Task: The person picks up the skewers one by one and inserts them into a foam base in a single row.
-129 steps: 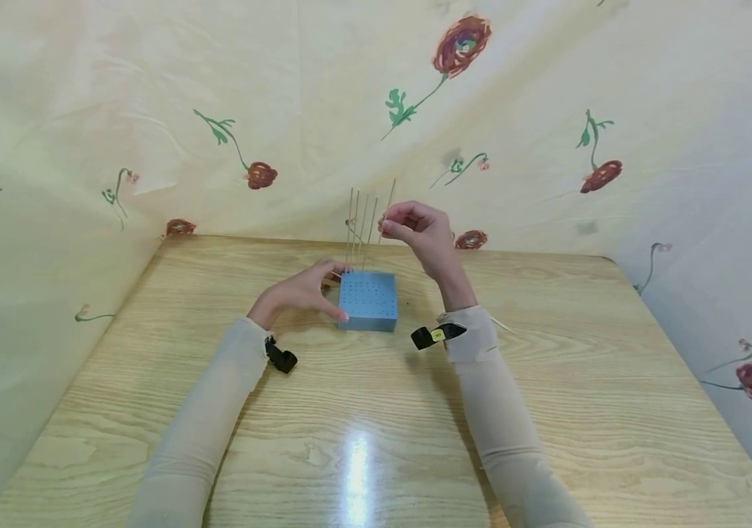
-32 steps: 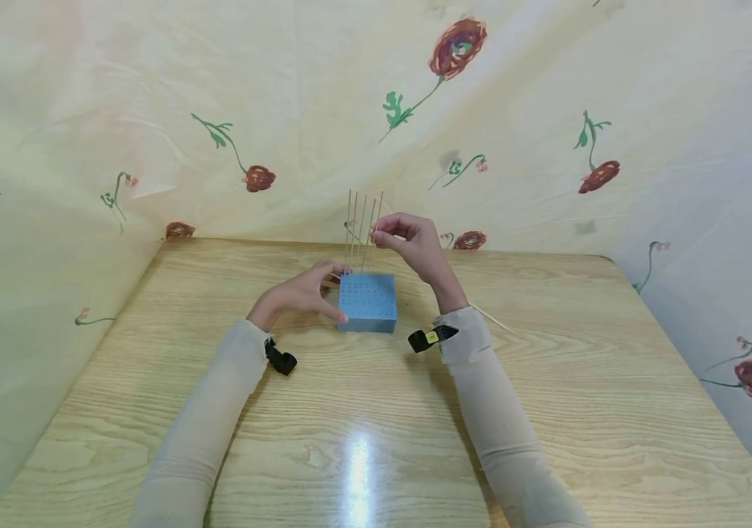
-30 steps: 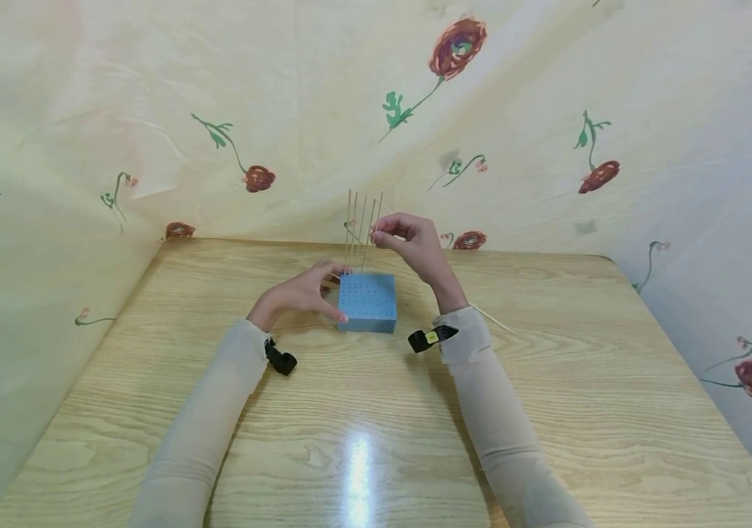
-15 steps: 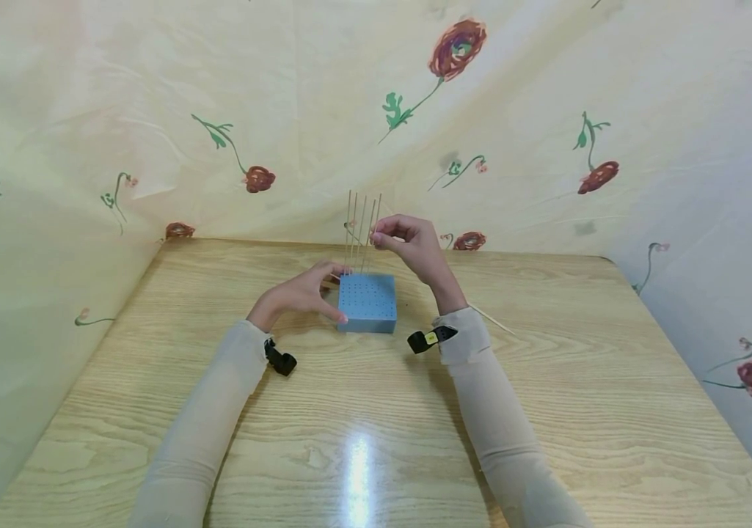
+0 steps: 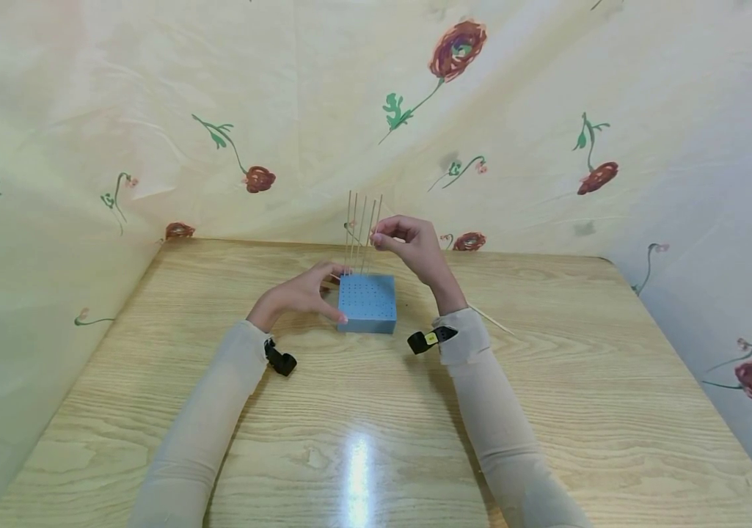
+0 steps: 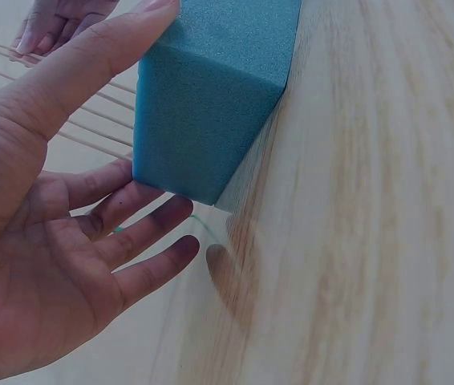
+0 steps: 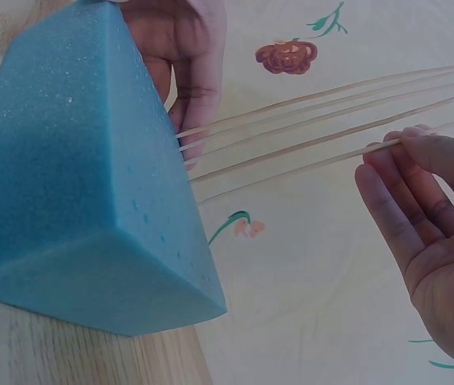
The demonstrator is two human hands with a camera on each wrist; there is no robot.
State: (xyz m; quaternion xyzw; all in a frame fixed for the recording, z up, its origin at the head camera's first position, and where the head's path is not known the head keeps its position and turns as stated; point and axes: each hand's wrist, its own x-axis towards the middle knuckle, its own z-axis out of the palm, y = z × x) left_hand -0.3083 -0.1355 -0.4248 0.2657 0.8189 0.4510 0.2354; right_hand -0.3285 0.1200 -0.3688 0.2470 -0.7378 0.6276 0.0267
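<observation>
A blue foam block (image 5: 367,325) with rows of small holes in its top sits on the table. Several thin wooden sticks (image 7: 291,101) stand upright along its back edge. My left hand (image 5: 299,290) holds the block from the left, thumb at the front and fingers at the back; in the left wrist view the lower fingers (image 6: 159,265) spread free of it. Above the block's back edge, my right hand (image 5: 415,246) pinches another wooden stick (image 7: 347,156) between thumb and fingertips. The lower end of that stick meets the holed face beside the standing ones.
One loose stick (image 5: 493,320) lies on the wooden table (image 5: 580,411), to the right of the right wrist. A flowered cloth (image 5: 323,95) hangs behind the table's back edge and along both sides. Each wrist wears a black strap with a small camera.
Over about four seconds my right hand moves left and slightly down, bringing its stick beside the standing ones at the block. In the last second it barely shifts. The left hand stays put.
</observation>
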